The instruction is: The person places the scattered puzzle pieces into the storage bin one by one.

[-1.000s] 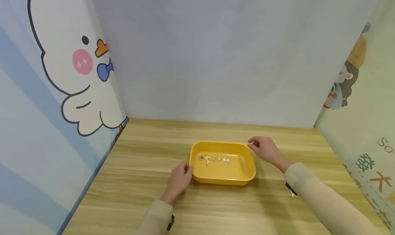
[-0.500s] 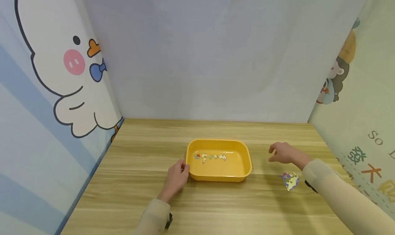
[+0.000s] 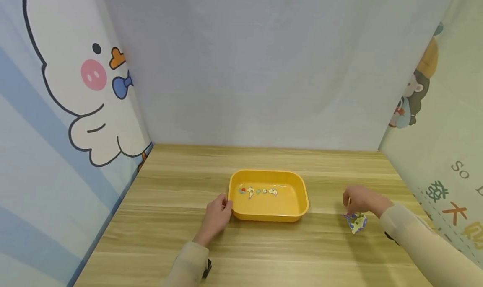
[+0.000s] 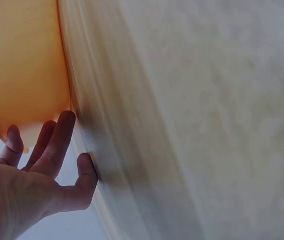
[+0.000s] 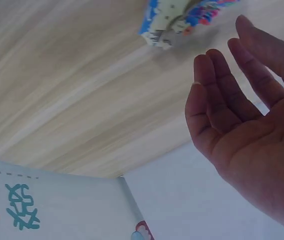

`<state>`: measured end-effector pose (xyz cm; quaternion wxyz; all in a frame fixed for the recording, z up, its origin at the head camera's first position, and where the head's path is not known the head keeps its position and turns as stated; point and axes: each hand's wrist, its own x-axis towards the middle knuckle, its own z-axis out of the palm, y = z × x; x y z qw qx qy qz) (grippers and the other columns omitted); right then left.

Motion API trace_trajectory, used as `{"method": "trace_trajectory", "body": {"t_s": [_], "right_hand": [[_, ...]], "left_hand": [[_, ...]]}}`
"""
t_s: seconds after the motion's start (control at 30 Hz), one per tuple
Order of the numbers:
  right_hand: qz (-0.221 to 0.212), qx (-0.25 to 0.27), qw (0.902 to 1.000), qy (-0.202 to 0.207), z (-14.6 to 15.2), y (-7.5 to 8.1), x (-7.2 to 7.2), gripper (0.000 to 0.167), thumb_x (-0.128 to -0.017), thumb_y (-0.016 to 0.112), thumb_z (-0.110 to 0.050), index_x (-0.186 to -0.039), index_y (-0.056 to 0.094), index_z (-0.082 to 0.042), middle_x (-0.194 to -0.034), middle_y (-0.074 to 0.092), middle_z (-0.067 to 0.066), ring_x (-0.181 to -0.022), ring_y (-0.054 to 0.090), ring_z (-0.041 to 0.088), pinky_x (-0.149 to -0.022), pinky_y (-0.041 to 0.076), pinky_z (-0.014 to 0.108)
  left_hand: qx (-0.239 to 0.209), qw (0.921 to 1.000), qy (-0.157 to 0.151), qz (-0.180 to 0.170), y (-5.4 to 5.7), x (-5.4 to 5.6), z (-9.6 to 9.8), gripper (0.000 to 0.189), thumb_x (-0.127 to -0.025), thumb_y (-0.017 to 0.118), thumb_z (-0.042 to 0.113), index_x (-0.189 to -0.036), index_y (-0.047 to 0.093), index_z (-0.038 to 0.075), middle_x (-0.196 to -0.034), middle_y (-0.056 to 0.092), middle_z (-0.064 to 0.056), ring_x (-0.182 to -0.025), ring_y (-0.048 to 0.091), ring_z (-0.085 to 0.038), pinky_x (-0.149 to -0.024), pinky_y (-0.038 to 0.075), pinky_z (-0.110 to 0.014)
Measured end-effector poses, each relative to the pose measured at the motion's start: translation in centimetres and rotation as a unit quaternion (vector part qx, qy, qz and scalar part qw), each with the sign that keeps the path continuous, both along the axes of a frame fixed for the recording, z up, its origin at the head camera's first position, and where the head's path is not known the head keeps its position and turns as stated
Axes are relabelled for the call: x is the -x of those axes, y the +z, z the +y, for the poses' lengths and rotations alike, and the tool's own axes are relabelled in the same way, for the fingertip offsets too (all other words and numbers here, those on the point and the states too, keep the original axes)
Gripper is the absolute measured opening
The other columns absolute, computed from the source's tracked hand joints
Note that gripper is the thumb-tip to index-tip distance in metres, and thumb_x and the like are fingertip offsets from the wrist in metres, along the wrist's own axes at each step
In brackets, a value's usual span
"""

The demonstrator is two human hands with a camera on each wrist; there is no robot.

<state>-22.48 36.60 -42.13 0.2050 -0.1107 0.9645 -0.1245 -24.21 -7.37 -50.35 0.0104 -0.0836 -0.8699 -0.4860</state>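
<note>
A yellow plastic tray (image 3: 268,215) lies on the table, with several small printed pieces (image 3: 273,192) in a row on its floor. My left hand (image 3: 216,215) holds the tray's left side; in the left wrist view its fingers (image 4: 61,135) lie against the outer wall, with one digit by the rim. To the right is a jagged, colourful printed piece (image 3: 357,223), cream with blue, purple and pink; its kind is unclear. Just above its far edge hovers my right hand (image 3: 362,200), loosely bent. In the right wrist view, a gap separates these fingertips from the printed piece (image 5: 174,17).
The wood-grain table (image 3: 181,169) ends at a pale grey curtain (image 3: 241,69) behind. A printed cloth with a white bird (image 3: 90,123) stands on the left, a pale green printed wall (image 3: 445,144) on the right.
My right hand has left the tray's right rim and moved right, then down toward the colourful printed piece. My left hand has stayed at the tray's left side.
</note>
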Motion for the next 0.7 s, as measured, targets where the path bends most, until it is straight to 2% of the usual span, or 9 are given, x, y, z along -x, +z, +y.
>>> {"method": "trace_trajectory", "body": {"t_s": [0.13,0.3,0.5,0.7], "right_hand": [[0.014,-0.006,0.9999,0.002,0.9,-1.2,-0.7,0.016,-0.069,0.078,-0.001,-0.078,0.065,-0.005,-0.078,0.061,0.003,-0.071,0.057,0.021,-0.061,0.05,0.037],[0.025,0.01,0.9996,0.0,1.7,-2.1,-1.1,0.018,-0.068,0.079,-0.001,-0.073,0.063,-0.006,-0.073,0.058,0.0,-0.067,0.053,0.018,-0.06,0.048,0.037],[0.022,0.022,0.9995,-0.006,1.7,-2.2,-0.9,0.022,-0.065,0.08,0.0,-0.073,0.061,-0.006,-0.075,0.058,0.002,-0.069,0.052,0.02,-0.06,0.048,0.037],[0.025,0.022,0.9994,-0.006,1.4,-1.8,-0.8,0.022,-0.063,0.078,0.002,-0.075,0.061,-0.004,-0.077,0.059,0.004,-0.071,0.054,0.022,-0.062,0.049,0.039]], "left_hand": [[0.001,1.0,0.0,-0.005,-0.1,-0.2,0.0,0.016,-0.096,0.052,0.014,-0.081,0.05,0.009,-0.074,0.054,-0.003,-0.065,0.05,-0.016,-0.057,0.044,-0.031],[0.002,0.9999,0.0,-0.014,-0.3,-0.2,0.1,0.016,-0.096,0.052,0.016,-0.081,0.051,0.01,-0.077,0.056,-0.002,-0.067,0.052,-0.015,-0.059,0.046,-0.03],[0.002,1.0,0.006,-0.004,-0.3,-0.1,0.0,0.016,-0.095,0.052,0.015,-0.08,0.05,0.01,-0.075,0.055,-0.002,-0.067,0.051,-0.015,-0.058,0.045,-0.03],[-0.001,0.9999,0.005,-0.012,-0.2,0.0,0.0,0.016,-0.096,0.052,0.017,-0.082,0.05,0.011,-0.076,0.056,-0.002,-0.068,0.053,-0.015,-0.059,0.046,-0.03]]}}
